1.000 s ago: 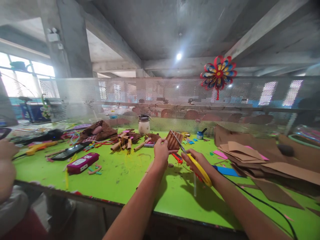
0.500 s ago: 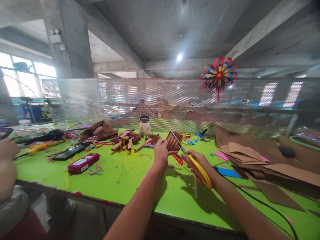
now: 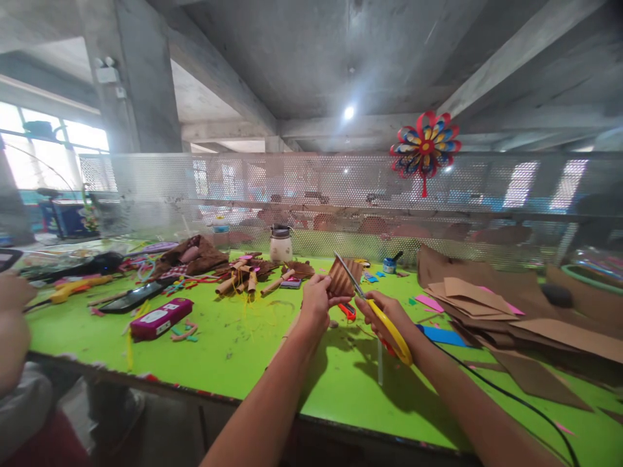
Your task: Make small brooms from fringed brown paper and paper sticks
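Corrugated brown cardboard (image 3: 341,280) is pinched in my left hand (image 3: 317,303), above the green table (image 3: 233,363). My right hand (image 3: 387,318) grips yellow-handled scissors (image 3: 394,334), whose metal blades lie across the cardboard. Whether the blades are closed is hard to tell. Beneath the hands, a red tool (image 3: 347,311) rests on the table.
Brown paper sheets (image 3: 477,299) and a blue strip (image 3: 445,335) lie right, with a black cable near my right forearm. Left are a purple box (image 3: 161,319), a phone (image 3: 134,297) and another person's arm (image 3: 12,331). A jar (image 3: 281,244) stands behind rolled cardboard pieces (image 3: 241,279).
The cardboard has turned and sits slightly further right between the hands. My left hand has shifted a little to the right, while my right hand has barely moved.
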{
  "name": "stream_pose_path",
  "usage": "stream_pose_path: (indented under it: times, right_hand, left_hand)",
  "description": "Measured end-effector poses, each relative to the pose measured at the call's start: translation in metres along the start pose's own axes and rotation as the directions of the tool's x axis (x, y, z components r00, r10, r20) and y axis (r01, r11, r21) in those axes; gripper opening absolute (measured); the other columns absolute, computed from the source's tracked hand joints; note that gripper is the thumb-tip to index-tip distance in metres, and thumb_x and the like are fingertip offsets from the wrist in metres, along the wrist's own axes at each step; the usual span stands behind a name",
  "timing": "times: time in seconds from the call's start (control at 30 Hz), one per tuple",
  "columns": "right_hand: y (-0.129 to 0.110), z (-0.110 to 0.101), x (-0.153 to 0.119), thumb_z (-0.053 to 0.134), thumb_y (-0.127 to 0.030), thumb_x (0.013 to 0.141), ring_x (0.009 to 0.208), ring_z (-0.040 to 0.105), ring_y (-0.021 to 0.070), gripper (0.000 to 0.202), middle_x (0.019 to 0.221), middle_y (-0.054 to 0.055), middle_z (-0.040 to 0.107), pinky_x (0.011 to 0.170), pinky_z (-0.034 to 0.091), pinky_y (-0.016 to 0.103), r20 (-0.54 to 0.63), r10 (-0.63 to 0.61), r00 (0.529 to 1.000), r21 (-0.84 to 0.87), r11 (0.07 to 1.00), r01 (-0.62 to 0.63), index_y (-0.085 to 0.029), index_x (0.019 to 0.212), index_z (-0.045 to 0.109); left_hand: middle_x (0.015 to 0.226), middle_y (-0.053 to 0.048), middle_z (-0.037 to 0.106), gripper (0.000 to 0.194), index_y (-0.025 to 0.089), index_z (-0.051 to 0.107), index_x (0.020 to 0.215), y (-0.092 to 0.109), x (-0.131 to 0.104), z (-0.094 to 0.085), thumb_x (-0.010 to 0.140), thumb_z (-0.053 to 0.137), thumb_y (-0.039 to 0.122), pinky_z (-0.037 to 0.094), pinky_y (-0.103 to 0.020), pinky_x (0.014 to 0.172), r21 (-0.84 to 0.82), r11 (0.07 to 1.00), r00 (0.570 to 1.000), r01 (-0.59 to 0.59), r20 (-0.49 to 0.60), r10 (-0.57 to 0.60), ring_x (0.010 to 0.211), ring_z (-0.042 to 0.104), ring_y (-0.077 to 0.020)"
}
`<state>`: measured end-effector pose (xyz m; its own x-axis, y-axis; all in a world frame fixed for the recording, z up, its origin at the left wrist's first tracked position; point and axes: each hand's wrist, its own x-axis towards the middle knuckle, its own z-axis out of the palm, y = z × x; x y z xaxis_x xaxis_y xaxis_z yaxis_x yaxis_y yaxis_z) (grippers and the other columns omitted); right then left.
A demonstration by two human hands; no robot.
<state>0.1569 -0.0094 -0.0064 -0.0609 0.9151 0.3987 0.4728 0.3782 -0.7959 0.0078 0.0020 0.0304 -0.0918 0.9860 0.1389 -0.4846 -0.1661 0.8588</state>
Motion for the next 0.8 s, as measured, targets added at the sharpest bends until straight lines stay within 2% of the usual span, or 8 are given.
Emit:
stream_pose_path:
  times: [0.23, 0.37, 0.5, 0.7, 0.8]
  right_hand:
    - [-0.0041, -0.0012, -0.0019, 0.054, -0.058, 0.070, 0.038, 0.046, 0.0114, 0.046, 0.047, -0.002, 0.053, 0.037, 0.032, 0.021, 0.003, 0.012, 1.000, 0.022, 1.000, -0.012, -0.017, 0.089, 0.058]
    - [-0.0067, -0.0014, -0.0039, 0.054, -0.058, 0.070, 0.038, 0.045, 0.0114, 0.046, 0.047, -0.002, 0.052, 0.037, 0.032, 0.021, -0.002, 0.015, 1.000, 0.034, 0.999, -0.015, -0.016, 0.088, 0.059]
    - [-0.0085, -0.0015, -0.0051, 0.054, -0.058, 0.070, 0.037, 0.045, 0.0116, 0.045, 0.046, -0.002, 0.052, 0.037, 0.032, 0.022, -0.011, 0.013, 1.000, 0.031, 0.999, -0.012, -0.017, 0.086, 0.059]
    - [-0.0055, -0.0005, -0.0040, 0.054, -0.060, 0.069, 0.036, 0.043, 0.0108, 0.046, 0.046, -0.002, 0.051, 0.036, 0.031, 0.021, -0.016, -0.005, 1.000, 0.016, 1.000, 0.006, -0.017, 0.085, 0.060]
    - [-0.0035, 0.0001, -0.0033, 0.054, -0.060, 0.070, 0.036, 0.043, 0.0103, 0.046, 0.046, -0.003, 0.050, 0.037, 0.031, 0.021, -0.024, -0.026, 0.999, 0.014, 1.000, 0.027, -0.017, 0.084, 0.060]
  left_hand:
    - [0.050, 0.003, 0.050, 0.010, 0.015, 0.045, 0.068, 0.0012, -0.0018, 0.0016, 0.076, 0.046, 0.011, 0.055, -0.031, 0.048, -0.009, 1.000, 1.000, 0.021, 0.006, -0.021, 0.042, 0.052, -0.0098]
    - [0.049, 0.004, 0.047, 0.011, 0.014, 0.046, 0.066, 0.0009, -0.0023, 0.0015, 0.076, 0.047, 0.009, 0.056, -0.032, 0.049, -0.017, 1.000, 1.000, 0.022, 0.001, -0.022, 0.040, 0.049, -0.0084]
    - [0.052, 0.002, 0.049, 0.011, 0.014, 0.047, 0.066, -0.0010, -0.0006, 0.0004, 0.077, 0.046, 0.010, 0.056, -0.032, 0.049, -0.020, 1.000, 1.000, 0.017, 0.017, -0.017, 0.045, 0.053, -0.0105]
    - [0.047, 0.006, 0.041, 0.011, 0.014, 0.047, 0.065, -0.0027, 0.0016, -0.0011, 0.075, 0.048, 0.008, 0.057, -0.033, 0.050, -0.040, 0.999, 1.000, 0.013, 0.007, -0.013, 0.039, 0.042, -0.0061]
    - [0.049, 0.004, 0.044, 0.011, 0.013, 0.048, 0.067, -0.0026, 0.0019, -0.0014, 0.076, 0.046, 0.008, 0.056, -0.032, 0.050, -0.049, 0.998, 1.000, 0.024, 0.018, -0.023, 0.040, 0.046, -0.0068]
